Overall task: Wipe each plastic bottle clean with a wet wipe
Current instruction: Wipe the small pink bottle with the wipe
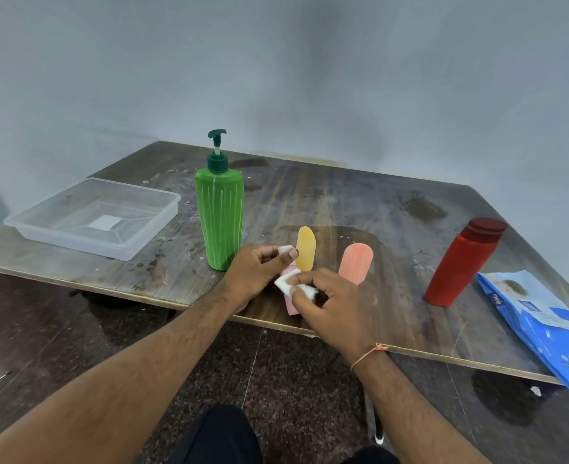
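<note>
Wiping the small pale pink plastic bottle
Left hand gripping its top, right hand pinching a crumpled white wet wipe against its side, over the counter edge.

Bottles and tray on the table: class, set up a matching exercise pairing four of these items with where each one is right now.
Things:
1. green pump bottle
2. red bottle
3. pink bottle
4. clear tray

Places:
A. beside the blue wipes pack
B. far left of the table
C. held in the left hand, wiped by the right hand
D. upright, just left of the hands

Pairs: 1-D, 2-A, 3-C, 4-B
</note>
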A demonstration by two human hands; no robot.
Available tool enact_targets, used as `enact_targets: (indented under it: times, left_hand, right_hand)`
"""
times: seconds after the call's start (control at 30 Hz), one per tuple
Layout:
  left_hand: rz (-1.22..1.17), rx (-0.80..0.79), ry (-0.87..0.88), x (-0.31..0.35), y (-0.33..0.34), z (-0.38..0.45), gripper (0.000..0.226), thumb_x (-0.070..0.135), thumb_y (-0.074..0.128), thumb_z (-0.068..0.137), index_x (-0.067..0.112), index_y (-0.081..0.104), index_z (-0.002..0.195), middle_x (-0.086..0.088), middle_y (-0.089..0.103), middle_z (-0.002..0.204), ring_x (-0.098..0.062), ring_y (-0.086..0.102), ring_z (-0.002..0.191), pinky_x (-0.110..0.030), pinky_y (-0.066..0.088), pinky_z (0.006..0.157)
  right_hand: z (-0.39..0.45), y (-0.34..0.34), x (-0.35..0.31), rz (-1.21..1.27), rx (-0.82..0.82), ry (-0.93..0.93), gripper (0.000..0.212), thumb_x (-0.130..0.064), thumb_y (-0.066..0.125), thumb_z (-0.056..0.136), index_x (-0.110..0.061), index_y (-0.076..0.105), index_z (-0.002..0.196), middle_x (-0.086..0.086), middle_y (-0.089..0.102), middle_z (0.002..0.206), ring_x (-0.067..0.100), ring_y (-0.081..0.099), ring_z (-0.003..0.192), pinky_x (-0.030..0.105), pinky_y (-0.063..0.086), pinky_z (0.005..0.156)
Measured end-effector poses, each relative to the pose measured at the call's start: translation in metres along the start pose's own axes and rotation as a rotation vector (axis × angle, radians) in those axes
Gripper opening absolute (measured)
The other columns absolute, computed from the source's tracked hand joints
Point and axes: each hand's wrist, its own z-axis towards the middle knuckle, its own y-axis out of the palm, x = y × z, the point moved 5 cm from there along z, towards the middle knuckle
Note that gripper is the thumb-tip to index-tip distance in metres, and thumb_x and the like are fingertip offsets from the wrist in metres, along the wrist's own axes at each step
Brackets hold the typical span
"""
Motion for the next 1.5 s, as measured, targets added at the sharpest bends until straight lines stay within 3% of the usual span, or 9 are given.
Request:
enact_targets:
  times: [0.2,0.4,0.53,0.7,0.83,1.0,1.17,1.3,1.5]
  left_hand:
    - [0.011,-0.010,-0.004,-0.002,0.000,0.001,0.034,0.046,0.074,0.091,0.016,0.083,0.101,-0.012,0.081,0.099,-0.019,0.071,0.088,-0.049,0.060,0.090]
    - [-0.033,-0.026,0.025,0.005,0.004,0.000,0.014,0.026,0.066,0.103,0.025,0.080,0.102,-0.001,0.082,0.102,-0.009,0.073,0.093,-0.025,0.059,0.087]
    - [-0.040,-0.019,0.023,0.004,0.002,0.000,0.016,0.027,0.065,0.103,0.027,0.080,0.100,-0.009,0.081,0.104,-0.012,0.071,0.091,-0.026,0.059,0.083]
    - [-0.063,-0.010,0.031,0.006,0.003,-0.001,0.018,0.024,0.064,0.104,0.028,0.080,0.097,0.005,0.079,0.093,-0.008,0.069,0.089,-0.022,0.057,0.082]
    - [-0.053,-0.023,0.036,0.008,0.003,-0.002,0.017,0.025,0.063,0.104,0.027,0.079,0.099,0.002,0.079,0.095,-0.008,0.070,0.089,-0.024,0.057,0.082]
    - [-0.037,-0.004,0.031,0.003,0.001,0.000,0.016,0.030,0.064,0.103,0.030,0.080,0.102,-0.008,0.079,0.103,-0.015,0.070,0.093,-0.042,0.058,0.093]
    - [-0.036,-0.012,0.048,0.006,0.002,0.000,0.016,0.025,0.062,0.105,0.029,0.078,0.103,0.010,0.080,0.094,-0.003,0.070,0.092,-0.021,0.056,0.085]
    - [-0.031,-0.012,0.038,0.004,0.002,0.001,0.016,0.028,0.062,0.105,0.028,0.078,0.104,-0.008,0.079,0.100,-0.014,0.069,0.093,-0.032,0.057,0.087]
    - [-0.019,-0.009,0.047,0.007,0.003,-0.001,0.017,0.026,0.062,0.105,0.031,0.078,0.102,0.009,0.079,0.096,-0.005,0.069,0.093,-0.024,0.055,0.088]
  right_hand:
    - [-0.003,0.003,0.000,0.009,-0.083,-0.014,0.016,-0.026,0.080,0.084,-0.036,0.084,0.097,-0.017,0.071,0.093,0.008,0.068,0.085,0.019,0.049,0.067]
    - [0.003,0.001,0.004,-0.042,0.019,0.009,0.016,-0.026,0.075,0.093,-0.036,0.081,0.105,-0.016,0.069,0.094,0.009,0.066,0.087,0.024,0.051,0.071]
    - [-0.001,0.003,0.002,0.011,-0.111,0.016,0.015,-0.030,0.077,0.086,-0.037,0.083,0.098,-0.021,0.073,0.095,0.006,0.069,0.089,0.025,0.054,0.071]
    - [0.001,0.001,0.006,-0.020,-0.005,0.047,0.013,-0.035,0.070,0.085,-0.035,0.081,0.093,-0.019,0.073,0.093,0.007,0.069,0.087,0.034,0.058,0.073]
    - [0.002,0.003,0.004,-0.009,-0.071,0.006,0.019,-0.025,0.074,0.093,-0.035,0.082,0.107,-0.019,0.070,0.097,0.008,0.067,0.092,0.022,0.052,0.074]
    - [-0.002,0.003,0.005,-0.006,-0.078,0.055,0.013,-0.023,0.080,0.082,-0.035,0.083,0.087,-0.021,0.075,0.091,0.004,0.070,0.088,0.021,0.054,0.071]
    - [0.004,0.001,0.004,-0.046,0.013,0.020,0.018,-0.022,0.074,0.097,-0.034,0.080,0.108,-0.019,0.071,0.101,0.005,0.066,0.094,0.020,0.051,0.077]
    - [0.001,0.003,0.004,0.032,-0.051,0.056,0.015,-0.026,0.076,0.087,-0.036,0.084,0.096,-0.019,0.075,0.096,0.008,0.070,0.092,0.026,0.056,0.075]
    - [0.006,0.000,0.009,-0.005,0.076,0.094,0.017,-0.015,0.077,0.092,-0.031,0.082,0.095,-0.017,0.072,0.090,0.008,0.066,0.086,0.018,0.048,0.070]
